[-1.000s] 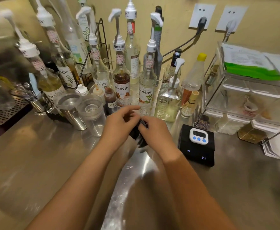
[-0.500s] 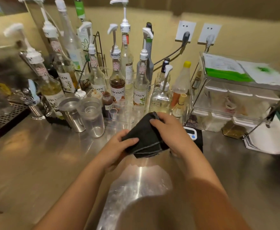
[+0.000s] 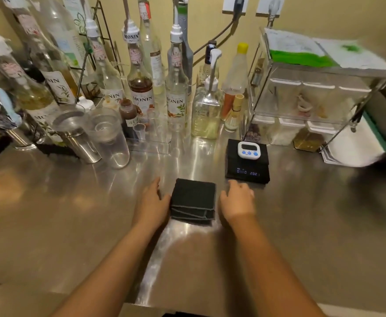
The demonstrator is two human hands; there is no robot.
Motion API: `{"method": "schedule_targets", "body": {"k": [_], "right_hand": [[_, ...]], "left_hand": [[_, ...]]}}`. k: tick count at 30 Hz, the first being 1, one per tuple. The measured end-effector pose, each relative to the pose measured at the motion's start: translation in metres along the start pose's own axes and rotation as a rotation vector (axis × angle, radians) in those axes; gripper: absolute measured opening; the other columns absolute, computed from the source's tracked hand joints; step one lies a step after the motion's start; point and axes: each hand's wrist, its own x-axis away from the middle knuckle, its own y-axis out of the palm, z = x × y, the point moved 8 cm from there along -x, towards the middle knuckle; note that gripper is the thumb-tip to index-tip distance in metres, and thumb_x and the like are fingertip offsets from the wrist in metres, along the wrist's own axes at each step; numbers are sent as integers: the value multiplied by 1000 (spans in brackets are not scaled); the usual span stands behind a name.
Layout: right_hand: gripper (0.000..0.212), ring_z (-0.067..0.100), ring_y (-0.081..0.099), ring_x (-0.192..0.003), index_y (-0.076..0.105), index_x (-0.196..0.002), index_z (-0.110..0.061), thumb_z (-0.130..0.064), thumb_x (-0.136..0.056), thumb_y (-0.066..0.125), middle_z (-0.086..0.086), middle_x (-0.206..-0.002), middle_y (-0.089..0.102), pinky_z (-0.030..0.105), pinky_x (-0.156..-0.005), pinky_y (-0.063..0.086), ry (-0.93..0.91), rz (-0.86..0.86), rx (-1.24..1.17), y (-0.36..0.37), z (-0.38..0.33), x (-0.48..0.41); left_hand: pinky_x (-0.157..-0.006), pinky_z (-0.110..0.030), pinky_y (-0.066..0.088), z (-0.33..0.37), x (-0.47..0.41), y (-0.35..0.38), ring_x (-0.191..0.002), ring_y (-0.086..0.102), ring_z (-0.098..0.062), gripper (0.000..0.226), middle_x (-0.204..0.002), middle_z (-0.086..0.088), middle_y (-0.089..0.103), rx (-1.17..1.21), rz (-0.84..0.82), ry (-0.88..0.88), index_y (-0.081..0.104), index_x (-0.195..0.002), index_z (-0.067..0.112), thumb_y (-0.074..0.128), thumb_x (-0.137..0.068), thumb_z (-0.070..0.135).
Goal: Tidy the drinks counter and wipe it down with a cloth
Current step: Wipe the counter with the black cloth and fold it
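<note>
Head view: folded black cloth flat on steel counter, frame centre; left hand touching edge, right hand beside, both unclenched. Next, probably: press cloth, wipe.

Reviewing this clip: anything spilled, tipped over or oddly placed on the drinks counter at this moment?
No spill or tipped item shows. The one oddity: a white timer sits on top of the black scale, whose display is lit. The black cloth lies neatly folded on the steel counter between the left hand and right hand.

Cloth on counter between hands; scale behind-right (timer on it).
</note>
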Motion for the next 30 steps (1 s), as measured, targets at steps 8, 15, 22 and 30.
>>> {"method": "schedule_targets", "body": {"k": [8, 15, 22, 30], "right_hand": [[55, 25, 8, -149, 27, -151, -19, -35, -100, 40, 8, -161, 19, 46, -121, 4, -465, -36, 242, 90, -67, 18], [52, 28, 28, -145, 41, -146, -30, -44, -97, 30, 9, -156, 35, 52, -117, 11, -539, 35, 286, 110, -53, 15], [54, 28, 29, -145, 40, -146, -29, -50, -96, 36, 9, -155, 36, 53, -117, 17, -503, 77, 221, 84, -12, 12], [57, 21, 5, -150, 18, -152, -37, -54, -98, 27, 1, -163, 13, 48, -120, 0, -268, 90, 272, 30, 92, -1]], "left_hand": [[-115, -29, 26, -12, 14, 17, -140, 40, -20, 46, -151, -6, 48, -129, 139, 164, 44, -148, 13, 43, -104, 25], [-112, -22, 18, -3, 16, 33, -144, 33, -16, 48, -155, -3, 42, -108, 140, 163, 40, -151, 14, 40, -105, 27], [-117, -40, 32, 0, 23, 50, -141, 39, -22, 48, -150, -7, 48, -203, 104, 215, 45, -147, 12, 42, -104, 33], [-110, -42, 35, 1, 16, 59, -128, 48, -35, 47, -136, -18, 58, -422, 128, 314, 61, -131, 0, 47, -99, 32]]}}
